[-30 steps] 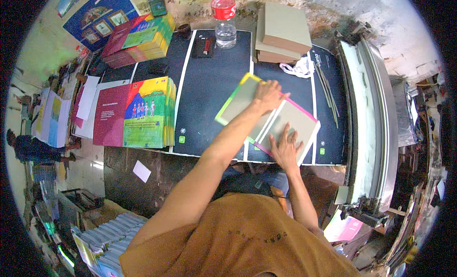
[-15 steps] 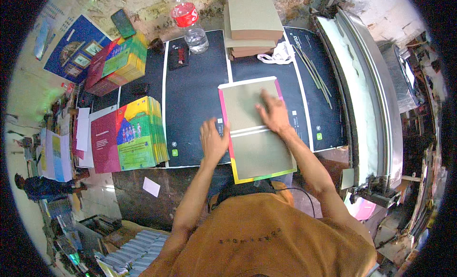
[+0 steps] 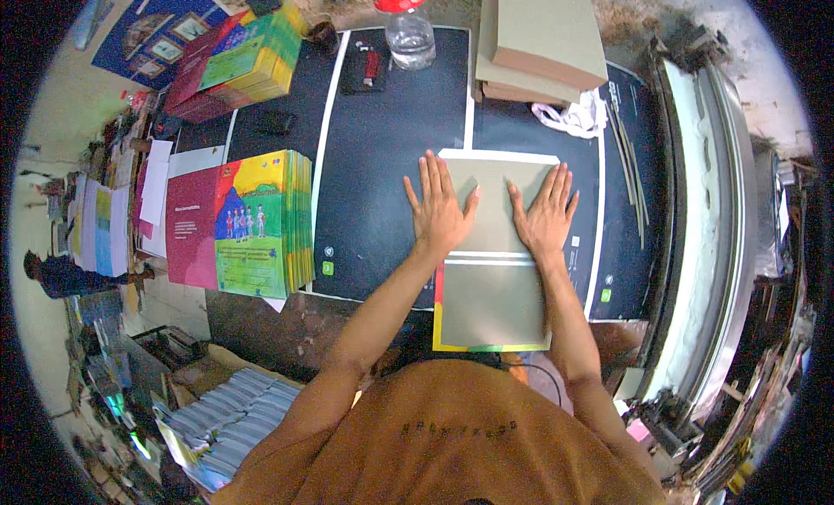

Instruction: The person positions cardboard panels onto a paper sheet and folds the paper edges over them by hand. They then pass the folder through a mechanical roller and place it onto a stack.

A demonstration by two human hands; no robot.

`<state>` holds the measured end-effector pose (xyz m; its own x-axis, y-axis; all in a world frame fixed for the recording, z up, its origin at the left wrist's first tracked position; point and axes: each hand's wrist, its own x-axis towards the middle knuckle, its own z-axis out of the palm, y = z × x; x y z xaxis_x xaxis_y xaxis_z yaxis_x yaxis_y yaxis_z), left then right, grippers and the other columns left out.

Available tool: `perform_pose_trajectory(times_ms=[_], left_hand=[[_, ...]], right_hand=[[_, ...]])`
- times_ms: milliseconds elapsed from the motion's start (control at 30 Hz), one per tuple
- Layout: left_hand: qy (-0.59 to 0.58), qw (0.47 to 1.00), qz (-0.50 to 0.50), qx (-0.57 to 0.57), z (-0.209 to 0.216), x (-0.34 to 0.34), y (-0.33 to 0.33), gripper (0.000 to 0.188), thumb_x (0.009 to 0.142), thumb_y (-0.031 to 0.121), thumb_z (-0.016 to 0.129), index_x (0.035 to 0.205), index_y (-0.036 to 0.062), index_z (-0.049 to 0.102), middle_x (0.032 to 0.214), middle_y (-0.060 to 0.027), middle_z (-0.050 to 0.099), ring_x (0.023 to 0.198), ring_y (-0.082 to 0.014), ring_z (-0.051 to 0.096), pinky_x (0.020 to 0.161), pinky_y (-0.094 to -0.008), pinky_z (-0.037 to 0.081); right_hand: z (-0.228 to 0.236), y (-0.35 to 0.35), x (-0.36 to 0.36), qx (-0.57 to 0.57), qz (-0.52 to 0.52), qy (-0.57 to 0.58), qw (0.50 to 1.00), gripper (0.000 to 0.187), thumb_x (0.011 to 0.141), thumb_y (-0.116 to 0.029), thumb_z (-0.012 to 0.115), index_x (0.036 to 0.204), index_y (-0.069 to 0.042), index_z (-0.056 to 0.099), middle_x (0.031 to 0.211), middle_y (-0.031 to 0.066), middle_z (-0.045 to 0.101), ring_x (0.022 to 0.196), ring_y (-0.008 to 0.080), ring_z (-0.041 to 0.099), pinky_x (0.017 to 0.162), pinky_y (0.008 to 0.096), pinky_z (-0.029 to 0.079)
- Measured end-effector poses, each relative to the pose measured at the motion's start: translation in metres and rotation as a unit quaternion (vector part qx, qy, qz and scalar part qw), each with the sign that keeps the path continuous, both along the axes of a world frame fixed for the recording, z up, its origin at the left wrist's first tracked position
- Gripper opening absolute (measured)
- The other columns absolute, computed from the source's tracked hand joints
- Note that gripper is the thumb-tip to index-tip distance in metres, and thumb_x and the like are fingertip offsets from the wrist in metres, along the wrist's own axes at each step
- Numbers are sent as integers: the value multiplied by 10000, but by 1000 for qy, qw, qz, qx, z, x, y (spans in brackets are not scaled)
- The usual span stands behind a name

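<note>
An opened-out book cover (image 3: 495, 303) lies in front of me, inner side up. Two grey boards are parted by a thin pair of white strips, with a red and yellow edge at the lower left, yellow-green along the bottom and white along the top. Flat on the left edge of its upper board rests my left hand (image 3: 441, 208), fingers spread and pointing away. My right hand (image 3: 544, 211) lies likewise along the right edge, fingers apart. Neither hand holds anything. The side edges under my palms are hidden.
Stacked colourful booklets (image 3: 254, 227) stand left, with another stack (image 3: 243, 66) behind. A plastic bottle (image 3: 408, 40), greyboard stack (image 3: 546, 27) and white cloth (image 3: 573, 116) are at the back. Thin strips (image 3: 630, 171) lie right, beside a long metal-edged machine (image 3: 708, 218).
Both hands have shifted onto the side edges of the upper board: the left from beside the cover, the right from further in on the board. The whole view has also swung.
</note>
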<state>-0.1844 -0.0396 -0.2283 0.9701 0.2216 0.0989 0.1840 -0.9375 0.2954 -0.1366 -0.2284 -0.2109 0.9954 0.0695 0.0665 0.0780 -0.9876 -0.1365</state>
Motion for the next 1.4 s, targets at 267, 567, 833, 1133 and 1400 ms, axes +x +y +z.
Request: perform_pose_trajectory(times_ms=[267,567,833,1133,1400], left_hand=[[-7,994,-110,-8,15,21,43,776,975,593,485,1390,-62,518,1553,-235,386,1451,-368,348,1155,-583,269],[-231,967,36,-102,-19,54,48,170,876,241,731,959,96,700,994,-101,616,1005,-328,570,895,-474,462],[-226,968,24,-105,-16,49,49,183,881,298,737,898,117,711,1033,-77,602,1035,-316,560,878,-467,447],[-44,966,-238,93,26,74,83,203,954,287,628,987,107,716,1079,-108,544,1064,-308,488,894,-481,392],[165,840,137,-499,42,47,58,704,1020,591,420,1059,-50,709,992,-203,728,821,-325,694,848,-438,555]], right_hand=[[5,-29,17,57,56,-45,996,873,944,-613,545,1495,49,400,1563,213,407,1441,351,391,1166,542,305],[-9,-58,36,81,89,-202,972,409,912,-380,680,1165,-67,746,1292,137,682,1227,297,589,1010,468,446],[-9,-63,35,121,65,-144,980,447,897,-436,696,1182,-93,724,1377,108,629,1296,327,525,1060,494,392],[-2,-53,68,101,58,-85,990,736,696,-713,760,1089,-103,635,1563,174,413,1475,440,267,1087,711,251],[2,-70,74,119,83,-35,989,753,612,-719,805,996,-97,625,1578,179,390,1479,453,252,1094,707,215]])
